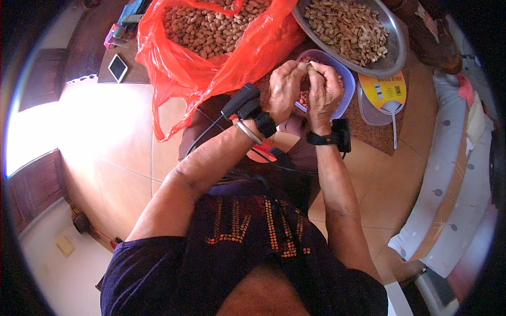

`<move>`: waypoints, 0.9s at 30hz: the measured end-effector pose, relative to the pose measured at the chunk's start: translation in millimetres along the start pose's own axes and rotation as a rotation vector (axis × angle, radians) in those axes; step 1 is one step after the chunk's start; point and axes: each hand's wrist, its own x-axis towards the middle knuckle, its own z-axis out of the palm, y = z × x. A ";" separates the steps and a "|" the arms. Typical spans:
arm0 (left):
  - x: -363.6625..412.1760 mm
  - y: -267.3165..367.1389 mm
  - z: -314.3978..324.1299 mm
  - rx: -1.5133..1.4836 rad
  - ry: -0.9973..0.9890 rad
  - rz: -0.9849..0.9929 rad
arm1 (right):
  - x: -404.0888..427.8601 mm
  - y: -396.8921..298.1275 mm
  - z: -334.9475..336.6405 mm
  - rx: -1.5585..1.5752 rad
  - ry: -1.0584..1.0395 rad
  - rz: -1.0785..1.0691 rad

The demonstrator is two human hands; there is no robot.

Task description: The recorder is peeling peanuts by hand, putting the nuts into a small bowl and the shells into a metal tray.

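My left hand (285, 85) and my right hand (325, 89) meet at the fingertips over a blue-purple plastic tub (348, 94). Pinched between both thumbs and forefingers is a small peanut pod (309, 66), mostly covered by the fingers. Reddish shelled peanut kernels (303, 98) lie inside the tub, partly hidden behind my hands. To the left, a red plastic bag (178, 77) gapes around many unshelled peanuts (211, 33). Beyond the tub on the right, a steel basin (397, 47) holds a heap of peanut shells (348, 29).
A yellow hand fan (385, 89) bearing print overlaps a clear plastic lid (371, 112) at the table's (379, 138) right corner. A smartphone (118, 68) rests near the left edge. Far right stands a cloth-covered seat (446, 170). A black cable (201, 136) runs from my left wrist.
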 end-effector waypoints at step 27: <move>10.5 9.1 -24.9 -0.082 -0.107 -0.347 | 22.6 14.2 -76.8 0.246 -0.321 0.359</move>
